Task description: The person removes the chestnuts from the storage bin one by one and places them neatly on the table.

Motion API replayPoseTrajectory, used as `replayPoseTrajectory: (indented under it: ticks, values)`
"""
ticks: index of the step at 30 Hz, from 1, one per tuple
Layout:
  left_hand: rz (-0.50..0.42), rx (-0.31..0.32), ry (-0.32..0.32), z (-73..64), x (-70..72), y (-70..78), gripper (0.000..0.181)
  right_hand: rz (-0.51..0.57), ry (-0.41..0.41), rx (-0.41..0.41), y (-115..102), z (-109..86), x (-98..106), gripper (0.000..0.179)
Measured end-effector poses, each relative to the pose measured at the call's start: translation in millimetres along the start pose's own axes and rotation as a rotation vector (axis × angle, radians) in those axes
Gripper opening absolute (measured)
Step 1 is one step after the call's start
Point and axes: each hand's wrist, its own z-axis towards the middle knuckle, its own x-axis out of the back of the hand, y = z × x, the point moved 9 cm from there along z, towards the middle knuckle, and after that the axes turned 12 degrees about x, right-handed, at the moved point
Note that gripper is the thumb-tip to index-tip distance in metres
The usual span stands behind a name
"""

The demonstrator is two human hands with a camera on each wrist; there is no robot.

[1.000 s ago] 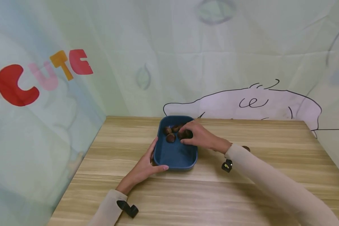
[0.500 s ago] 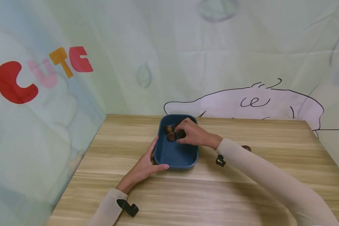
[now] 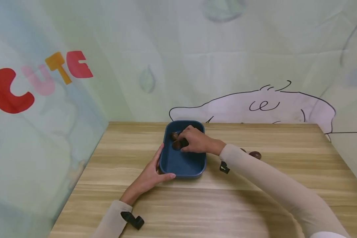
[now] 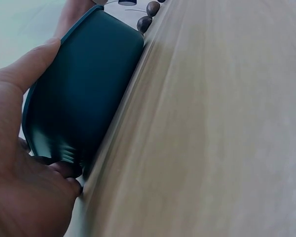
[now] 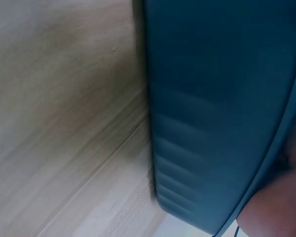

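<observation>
A dark blue, round-cornered rectangular plastic container [image 3: 182, 164] stands near the far edge of a pale wood-grained table [image 3: 226, 208], its long sides running away from me. Glossy brown rounded chestnuts [image 3: 176, 145] lie on its floor toward the far end. Among them is my right hand [image 3: 194, 140], passed over the right rim, with thumb and fingers curved round a dark brown chestnut [image 3: 184, 142], which they partly cover. My left hand [image 3: 149, 176] grips the near left corner, thumb along the near side and fingers along the left wall; the left wrist view shows both against the outer surface. To the container's right, more chestnuts [image 3: 255, 155] rest on the table just beyond my beige fabric right sleeve [image 3: 261, 178], one partly hidden by it. Behind hangs a pale green cloth backdrop [image 3: 131, 62], bearing coloured letters [image 3: 61, 71] at left and a black-outlined whitish cartoon figure [image 3: 288, 112] at right.
</observation>
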Motion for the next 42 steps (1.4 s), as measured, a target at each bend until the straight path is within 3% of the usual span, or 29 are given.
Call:
replayPoseTrajectory:
  ticks: [12,28,34,42]
  values:
    - [0.023,0.004,0.038,-4.5,11.4,-5.9,0.122,-0.118,-0.04,-0.016,-15,20.8,-16,0.038]
    - [0.027,0.016,0.053,-8.9,21.1,-11.1,0.122,-0.136,-0.039,-0.039,-31,35.1,-36,0.037]
    - [0.037,0.024,0.054,-9.0,21.9,-12.5,0.123,-0.111,0.014,-0.05,-34,29.3,-28,0.037]
    - [0.04,0.022,0.059,-9.2,22.2,-12.4,0.123,-0.094,0.127,-0.036,-35,5.8,-5,0.037]
